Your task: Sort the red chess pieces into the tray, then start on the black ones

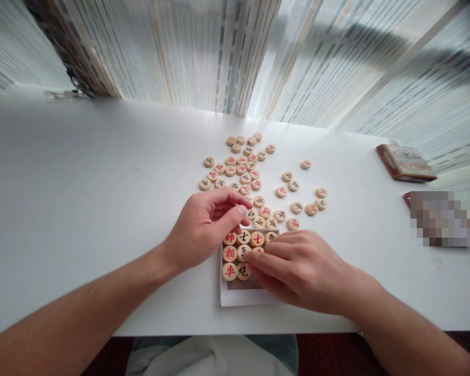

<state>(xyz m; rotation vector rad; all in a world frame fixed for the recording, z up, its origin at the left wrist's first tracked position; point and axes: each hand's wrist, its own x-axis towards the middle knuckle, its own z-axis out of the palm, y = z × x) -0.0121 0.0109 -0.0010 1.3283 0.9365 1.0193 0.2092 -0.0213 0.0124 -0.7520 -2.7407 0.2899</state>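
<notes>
My left hand [209,224] hovers just beyond a shallow open box [235,297], fingers loosely curled and thumb apart from them; nothing shows in its grasp. Inside the box lie round wooden Chinese chess pieces in rows, with red and black characters face up, among them a red piece [230,272] and a black piece [243,271]. My right hand [301,266] reaches over the box's right side, fingers bent down among the pieces. Its index fingertip is at a middle-row piece [243,254]. The hand covers the right part of the rows, and whatever its fingers grip is hidden.
Loose chess pieces [245,178] lie scattered beyond the box, a few of them blank side up [236,148]. More pieces [296,207] spread to the right. A brown box [409,163] and a blurred-out item [441,219] lie at the table's right. Striped curtains [203,52] hang behind the white table [82,209].
</notes>
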